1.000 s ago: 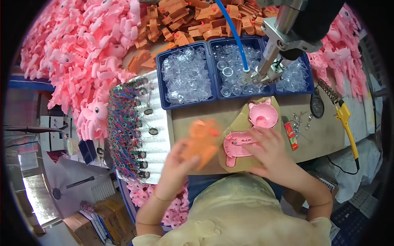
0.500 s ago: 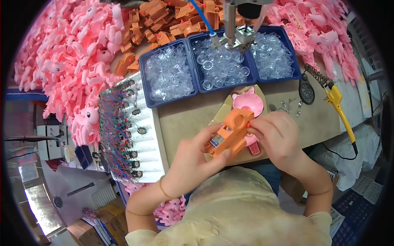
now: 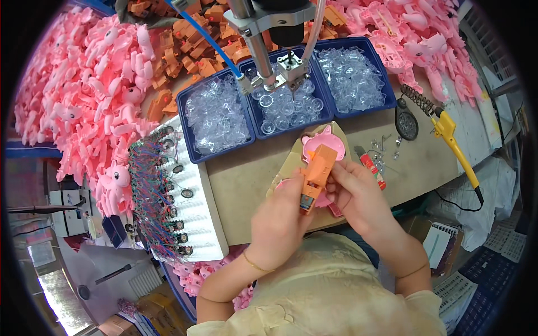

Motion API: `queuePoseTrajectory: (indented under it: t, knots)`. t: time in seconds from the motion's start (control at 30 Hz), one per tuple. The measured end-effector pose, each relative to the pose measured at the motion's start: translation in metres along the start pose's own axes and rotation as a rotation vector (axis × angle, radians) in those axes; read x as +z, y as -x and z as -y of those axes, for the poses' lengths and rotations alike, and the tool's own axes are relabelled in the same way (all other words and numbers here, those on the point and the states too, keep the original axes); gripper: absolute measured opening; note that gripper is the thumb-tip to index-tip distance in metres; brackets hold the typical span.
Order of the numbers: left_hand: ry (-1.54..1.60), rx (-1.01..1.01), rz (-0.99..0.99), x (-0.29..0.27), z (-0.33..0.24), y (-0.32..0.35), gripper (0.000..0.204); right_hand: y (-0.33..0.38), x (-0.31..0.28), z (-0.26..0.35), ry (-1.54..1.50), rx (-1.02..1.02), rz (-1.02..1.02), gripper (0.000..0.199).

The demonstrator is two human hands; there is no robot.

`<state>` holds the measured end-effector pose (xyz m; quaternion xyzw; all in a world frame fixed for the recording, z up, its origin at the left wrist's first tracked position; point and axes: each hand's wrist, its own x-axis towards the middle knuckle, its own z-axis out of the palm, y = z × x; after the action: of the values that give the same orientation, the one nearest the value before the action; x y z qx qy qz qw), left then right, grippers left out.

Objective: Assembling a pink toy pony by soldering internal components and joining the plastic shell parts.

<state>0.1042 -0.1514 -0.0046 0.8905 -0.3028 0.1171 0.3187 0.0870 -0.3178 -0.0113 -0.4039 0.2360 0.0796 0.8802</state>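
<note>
An orange plastic housing (image 3: 320, 168) is tilted in front of me, with a small circuit part showing at its lower end. My left hand (image 3: 277, 221) is closed round its left side, thumb and fingers gripping it. Against its right edge, my right hand (image 3: 358, 193) is closed with the fingertips pinched; whether a small part sits between them is hidden. Beneath the housing, a pink toy-animal shell (image 3: 330, 141) lies in a tan fixture (image 3: 286, 162), partly covered by my hands. A red, flat item (image 3: 372, 171) lies beside my right hand.
Blue trays (image 3: 252, 131) of clear plastic parts stand behind, under a screwdriving head (image 3: 291, 70). Left are wired speakers (image 3: 186, 193) on white foam and piled pink shells (image 3: 84, 101); at right, small metal parts (image 3: 381, 148) and a yellow soldering iron (image 3: 448, 134). Orange housings (image 3: 210, 33) are heaped behind.
The orange housing has been turned, so its round opening no longer faces up. Both hands have shifted with it, and the view has swung, showing more of the screwdriving head.
</note>
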Motion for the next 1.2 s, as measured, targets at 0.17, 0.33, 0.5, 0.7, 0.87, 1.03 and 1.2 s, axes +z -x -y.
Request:
queuePoseTrajectory:
  t: [0.17, 0.33, 0.5, 0.7, 0.87, 1.03, 1.2]
  knots:
    - [0.444, -0.176, 0.326, -0.040, 0.020, -0.002, 0.054, 0.021, -0.002, 0.036, 1.128, -0.823, 0.117, 0.034]
    - [0.645, -0.088, 0.403, -0.047, 0.015, -0.002, 0.044, 0.027, 0.000, 0.051, 1.315, -0.848, 0.549, 0.049]
    - [0.463, 0.120, 0.272, -0.042, 0.008, 0.002, 0.046, 0.034, 0.001, 0.056, 1.323, -0.887, 0.637, 0.045]
    - [0.395, 0.106, 0.182, -0.038, 0.004, 0.020, 0.046, 0.029, -0.005, 0.039, 1.261, -0.794, 0.611, 0.038]
    - [0.355, -0.202, 0.155, 0.021, 0.005, 0.025, 0.053, -0.009, -0.019, 0.032, 1.390, -0.588, 0.353, 0.036]
    - [0.129, -0.136, -0.047, 0.033, -0.001, 0.029, 0.063, -0.017, -0.037, 0.027, 1.452, -0.533, 0.375, 0.045]
    - [-0.140, -0.151, -0.110, -0.047, 0.077, 0.041, 0.029, -0.004, -0.031, 0.036, 1.461, -0.579, 0.161, 0.043]
